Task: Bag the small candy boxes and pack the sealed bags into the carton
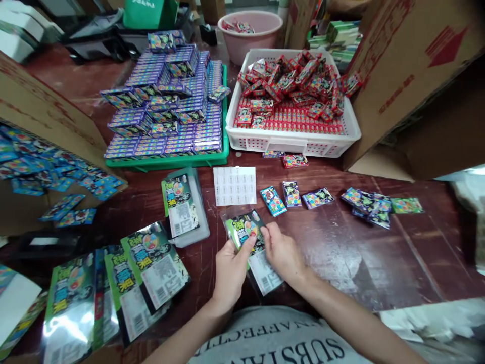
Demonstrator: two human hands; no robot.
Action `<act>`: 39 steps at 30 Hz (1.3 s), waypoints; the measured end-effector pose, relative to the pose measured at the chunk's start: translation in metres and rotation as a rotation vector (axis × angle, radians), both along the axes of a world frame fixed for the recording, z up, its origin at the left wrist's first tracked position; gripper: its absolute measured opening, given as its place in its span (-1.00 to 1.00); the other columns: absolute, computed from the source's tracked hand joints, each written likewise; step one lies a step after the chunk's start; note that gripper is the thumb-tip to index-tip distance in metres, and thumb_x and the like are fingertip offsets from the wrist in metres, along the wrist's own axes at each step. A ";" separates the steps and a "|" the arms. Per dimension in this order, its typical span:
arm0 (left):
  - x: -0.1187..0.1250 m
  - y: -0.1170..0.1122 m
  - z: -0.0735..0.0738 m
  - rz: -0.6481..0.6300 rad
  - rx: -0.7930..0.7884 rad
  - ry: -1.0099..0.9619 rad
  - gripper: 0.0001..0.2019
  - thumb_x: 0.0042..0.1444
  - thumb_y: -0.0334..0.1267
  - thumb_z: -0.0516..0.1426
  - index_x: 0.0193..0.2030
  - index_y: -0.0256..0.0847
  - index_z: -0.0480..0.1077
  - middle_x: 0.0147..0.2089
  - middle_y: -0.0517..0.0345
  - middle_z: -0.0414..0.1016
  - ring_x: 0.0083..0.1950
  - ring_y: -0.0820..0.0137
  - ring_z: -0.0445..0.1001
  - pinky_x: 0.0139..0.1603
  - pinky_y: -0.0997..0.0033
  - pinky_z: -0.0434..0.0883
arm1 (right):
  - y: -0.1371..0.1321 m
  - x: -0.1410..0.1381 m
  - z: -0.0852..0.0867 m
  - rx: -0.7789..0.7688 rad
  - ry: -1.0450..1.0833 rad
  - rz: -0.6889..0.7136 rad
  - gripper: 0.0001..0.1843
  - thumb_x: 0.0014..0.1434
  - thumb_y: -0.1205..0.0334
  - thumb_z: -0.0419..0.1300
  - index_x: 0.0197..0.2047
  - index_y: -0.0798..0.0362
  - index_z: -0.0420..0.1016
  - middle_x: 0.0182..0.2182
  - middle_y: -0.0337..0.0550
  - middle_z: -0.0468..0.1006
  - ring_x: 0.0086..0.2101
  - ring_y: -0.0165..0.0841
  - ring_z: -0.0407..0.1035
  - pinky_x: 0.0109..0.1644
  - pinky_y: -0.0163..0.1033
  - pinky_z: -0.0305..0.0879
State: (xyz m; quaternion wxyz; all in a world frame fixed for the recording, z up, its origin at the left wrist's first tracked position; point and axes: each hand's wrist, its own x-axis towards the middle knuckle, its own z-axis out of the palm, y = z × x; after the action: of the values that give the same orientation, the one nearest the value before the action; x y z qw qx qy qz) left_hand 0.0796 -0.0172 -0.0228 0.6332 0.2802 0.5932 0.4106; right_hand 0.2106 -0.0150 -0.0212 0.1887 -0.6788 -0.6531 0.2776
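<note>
Between my two hands is a clear plastic pouch [264,270] with a green and black printed card in it, tilted above the floor. My left hand [233,273] grips its left edge, thumb on the front. At the right edge, my right hand [282,250] has its fingers curled against the pouch. Just beyond lies a white sheet of round stickers [235,186]. A blue packet [273,201] and two purple packets [291,194] lie to its right. Left of my hands, a similar pouch [180,205] rests on a clear plastic box [200,217].
Filled pouches [155,265] overlap at the lower left. Behind stand a green tray [166,163] stacked with purple boxes and a white basket [295,141] of red boxes. Cardboard boxes [401,76] flank the area. Loose packets [367,205] lie at right; a pink tub [252,40] stands behind.
</note>
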 end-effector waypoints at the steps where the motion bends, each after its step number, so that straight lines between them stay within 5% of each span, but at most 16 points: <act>1: -0.005 -0.002 0.002 -0.031 -0.025 -0.006 -0.55 0.10 0.03 0.33 -0.02 -0.29 0.50 -0.10 0.03 0.66 -0.22 0.30 0.59 -0.17 0.36 0.51 | 0.002 0.002 0.002 -0.004 -0.005 0.030 -0.58 0.48 0.10 -0.19 -0.15 0.09 0.42 -0.48 -0.01 0.63 -0.47 -0.10 0.58 -0.47 -0.17 0.34; 3: -0.023 -0.007 0.008 -0.155 -0.055 0.008 -0.53 0.16 0.07 0.27 0.03 -0.29 0.48 -0.05 -0.02 0.65 -0.15 0.23 0.61 -0.10 0.28 0.53 | 0.008 0.016 0.010 0.005 0.010 0.098 -0.63 0.47 0.06 -0.11 -0.12 0.04 0.45 -0.39 -0.05 0.66 -0.38 -0.14 0.60 -0.35 -0.14 0.44; 6: -0.066 -0.020 0.025 -0.421 -0.013 0.155 -0.45 0.18 0.04 0.24 0.22 -0.21 0.37 0.11 -0.11 0.59 0.02 0.12 0.61 0.04 0.09 0.53 | 0.029 0.067 0.029 0.164 0.020 0.230 -0.62 0.38 -0.06 0.09 0.14 -0.05 0.41 0.03 -0.01 0.61 0.03 -0.12 0.50 0.10 0.02 0.43; 8: -0.095 -0.026 0.040 -0.515 0.122 0.455 -0.35 0.16 0.00 0.26 0.35 -0.11 0.23 0.17 -0.13 0.54 0.10 0.05 0.58 0.07 -0.03 0.52 | 0.052 0.112 0.035 0.324 -0.068 0.312 -0.30 0.27 -0.15 0.21 0.35 -0.01 0.22 0.30 0.10 0.35 0.29 -0.01 0.22 0.34 0.20 0.18; 11: -0.111 -0.017 0.065 -0.676 0.439 0.933 -0.46 0.22 -0.05 0.21 0.32 -0.03 0.26 0.16 -0.09 0.53 0.15 0.02 0.52 0.14 -0.14 0.44 | 0.091 0.163 0.027 0.292 -0.199 0.415 0.16 0.04 -0.27 0.37 0.49 0.09 -0.04 0.44 0.24 0.03 0.39 0.17 -0.05 0.40 0.33 -0.02; 14: -0.077 0.022 0.080 -0.877 0.741 1.084 -0.61 0.31 -0.07 0.13 0.23 -0.06 0.35 0.14 -0.01 0.53 0.18 0.10 0.47 0.23 -0.04 0.37 | 0.120 0.175 0.010 0.177 -0.198 0.559 0.36 -0.08 -0.27 0.44 0.51 0.19 -0.17 0.41 0.37 0.09 0.36 0.22 0.02 0.38 0.37 -0.03; 16: -0.037 0.058 0.078 -0.902 0.852 1.127 -0.46 0.26 0.02 0.18 0.29 -0.16 0.28 0.23 -0.09 0.45 0.27 0.07 0.36 0.31 -0.01 0.28 | 0.128 0.167 0.002 0.160 -0.158 0.613 0.31 -0.02 -0.16 0.44 0.52 0.21 -0.23 0.35 0.37 0.22 0.32 0.15 0.15 0.38 0.38 -0.05; 19: 0.021 0.105 0.058 -0.929 0.865 1.170 0.02 -0.03 0.15 0.34 0.44 -0.31 0.02 0.37 -0.30 0.25 0.38 -0.10 0.19 0.35 -0.08 0.18 | 0.122 0.152 -0.003 0.207 -0.108 0.628 0.23 0.05 0.01 0.41 0.52 0.15 -0.27 0.36 0.31 0.22 0.30 0.07 0.21 0.40 0.36 -0.10; 22: 0.051 0.128 0.035 -1.051 0.823 1.211 0.09 -0.08 0.01 0.36 0.47 -0.40 -0.07 0.32 -0.39 0.29 0.32 -0.16 0.25 0.29 -0.10 0.17 | 0.099 0.148 -0.002 0.256 -0.068 0.631 0.22 0.05 0.04 0.41 0.53 0.12 -0.27 0.37 0.29 0.21 0.30 0.05 0.21 0.41 0.36 -0.13; 28: 0.048 0.112 0.024 -1.170 0.942 1.079 -0.08 0.01 -0.11 0.26 0.46 -0.30 -0.04 0.32 -0.22 0.29 0.30 -0.04 0.25 0.29 -0.02 0.15 | 0.047 0.156 -0.002 0.257 -0.024 0.516 0.23 0.10 -0.03 0.39 0.53 0.09 -0.36 0.23 0.22 0.41 0.23 0.03 0.30 0.40 0.38 -0.12; 34: 0.058 0.093 0.015 -1.240 0.929 1.008 0.03 0.00 -0.07 0.29 0.50 -0.28 -0.16 0.29 -0.22 0.31 0.28 -0.07 0.27 0.29 -0.03 0.13 | 0.027 0.153 -0.015 0.261 0.078 0.468 0.30 0.10 -0.13 0.38 0.53 0.05 -0.47 0.32 0.23 0.30 0.26 0.03 0.22 0.39 0.38 -0.07; 39: 0.044 0.095 0.038 -1.317 0.919 1.009 0.22 -0.06 0.03 0.36 0.53 -0.26 -0.35 0.42 -0.34 0.17 0.38 -0.12 0.20 0.33 -0.08 0.08 | 0.022 0.151 -0.012 0.275 0.065 0.439 0.18 0.12 -0.05 0.35 0.53 -0.04 -0.35 0.26 0.11 0.38 0.17 -0.01 0.31 0.39 0.44 -0.17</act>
State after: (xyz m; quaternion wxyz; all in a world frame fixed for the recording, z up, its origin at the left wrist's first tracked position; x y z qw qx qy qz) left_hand 0.1235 0.0774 0.0148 0.2341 0.9249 0.2997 -0.0053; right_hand 0.3612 0.0071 -0.0335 0.2354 -0.4797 -0.8099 0.2421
